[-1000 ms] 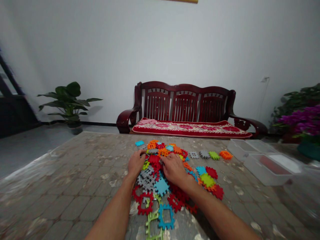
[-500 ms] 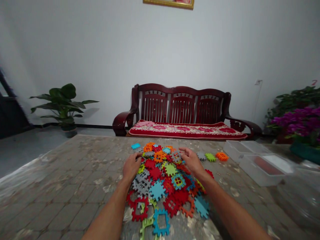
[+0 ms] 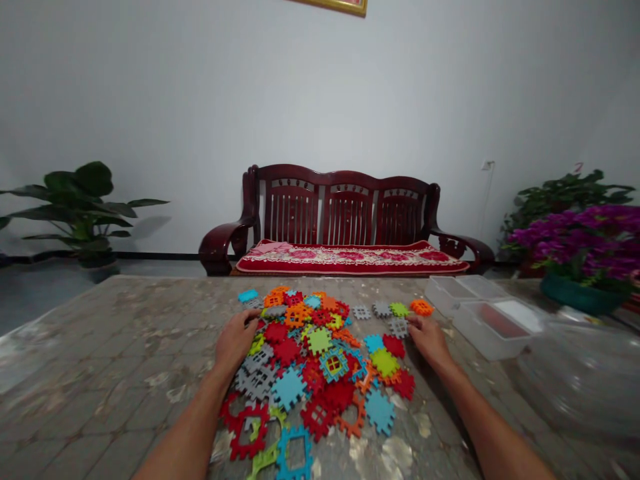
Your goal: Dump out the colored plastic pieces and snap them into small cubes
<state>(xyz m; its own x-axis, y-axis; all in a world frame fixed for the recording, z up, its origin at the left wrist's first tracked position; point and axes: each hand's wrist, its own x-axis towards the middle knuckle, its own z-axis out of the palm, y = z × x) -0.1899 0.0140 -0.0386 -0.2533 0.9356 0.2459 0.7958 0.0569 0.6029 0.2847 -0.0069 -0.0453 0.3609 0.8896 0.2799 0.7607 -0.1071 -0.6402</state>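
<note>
A pile of toothed-edge plastic building tiles in red, orange, blue, green and grey lies before me. My left hand [image 3: 239, 339] is at the pile's far left edge, thumb and forefinger closed at the near end of a grey tile [image 3: 274, 311]. Right of the pile, my right hand [image 3: 429, 337] pinches the edge of a grey window tile [image 3: 399, 327]. Close beyond it lie a green tile [image 3: 399, 309], another grey tile [image 3: 381, 309] and an orange tile [image 3: 421, 307]. Nearest me are a blue frame tile [image 3: 295, 453] and a red frame tile [image 3: 249, 431].
Clear plastic boxes [image 3: 473, 327] and a rounded transparent container [image 3: 585, 373] stand on the right of the cloth-covered table [image 3: 125, 373]. Purple flowers in a green pot [image 3: 575, 293] are beyond them. A wooden bench [image 3: 345, 177] stands behind the table.
My right hand has moved right, away from the pile, carrying the grey window tile towards the separate tiles. My left hand stays by the same grey tile. The view has turned slightly right.
</note>
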